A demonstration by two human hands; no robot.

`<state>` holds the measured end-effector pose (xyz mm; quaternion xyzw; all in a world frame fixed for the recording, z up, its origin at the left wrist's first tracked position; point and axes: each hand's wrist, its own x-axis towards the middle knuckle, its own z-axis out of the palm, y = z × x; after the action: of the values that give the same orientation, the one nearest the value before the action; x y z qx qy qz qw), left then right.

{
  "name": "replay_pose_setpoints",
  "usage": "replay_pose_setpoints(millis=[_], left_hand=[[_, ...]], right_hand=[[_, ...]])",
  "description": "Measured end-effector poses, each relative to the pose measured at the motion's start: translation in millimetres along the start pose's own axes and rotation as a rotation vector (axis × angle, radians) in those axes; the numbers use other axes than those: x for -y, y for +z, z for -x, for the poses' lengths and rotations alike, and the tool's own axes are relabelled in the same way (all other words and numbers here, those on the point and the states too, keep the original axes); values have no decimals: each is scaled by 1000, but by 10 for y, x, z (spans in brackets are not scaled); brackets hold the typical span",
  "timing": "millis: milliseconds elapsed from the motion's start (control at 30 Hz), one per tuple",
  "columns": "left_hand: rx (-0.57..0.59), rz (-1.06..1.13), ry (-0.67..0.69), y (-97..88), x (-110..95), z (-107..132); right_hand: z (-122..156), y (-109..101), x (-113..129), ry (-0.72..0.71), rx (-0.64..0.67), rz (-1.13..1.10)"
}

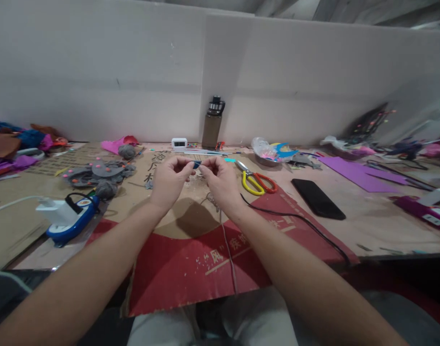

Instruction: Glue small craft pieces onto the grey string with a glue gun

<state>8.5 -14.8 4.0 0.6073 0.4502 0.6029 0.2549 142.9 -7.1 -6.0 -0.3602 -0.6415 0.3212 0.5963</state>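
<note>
Both hands meet above the cardboard sheet at the middle of the table. Between the fingertips is a small dark blue piece, too small to tell its kind. My left hand pinches it from one side with thumb and forefinger. From the other side my right hand pinches it too, its thumb and fingers closed. A thin grey yarn runs over the cardboard below the right hand and hangs toward the lap. Scissors with one yellow and one red handle lie just right of the right hand.
Red and brown cardboard covers the table's front. A black phone and purple sheets lie to the right. On the left sit a blue power strip and grey felt pieces. Behind stand a bottle and a bowl.
</note>
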Motion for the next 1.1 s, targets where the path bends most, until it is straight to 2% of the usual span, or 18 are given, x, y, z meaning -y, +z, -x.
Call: replay_pose_setpoints(millis=[133, 300, 700, 967, 1100], left_hand=[[10, 108, -43, 24, 38, -11], [41, 123, -57, 26, 70, -14], [82, 247, -109, 46, 67, 2], [106, 263, -122, 54, 54, 14], [127, 269, -115, 49, 60, 7]], right_hand=[[7, 1, 24, 4, -18, 34], [6, -9, 46, 30, -69, 130], [26, -2, 14, -30, -81, 249], [31, -2, 17, -52, -82, 270], [24, -8, 36, -17, -80, 221]])
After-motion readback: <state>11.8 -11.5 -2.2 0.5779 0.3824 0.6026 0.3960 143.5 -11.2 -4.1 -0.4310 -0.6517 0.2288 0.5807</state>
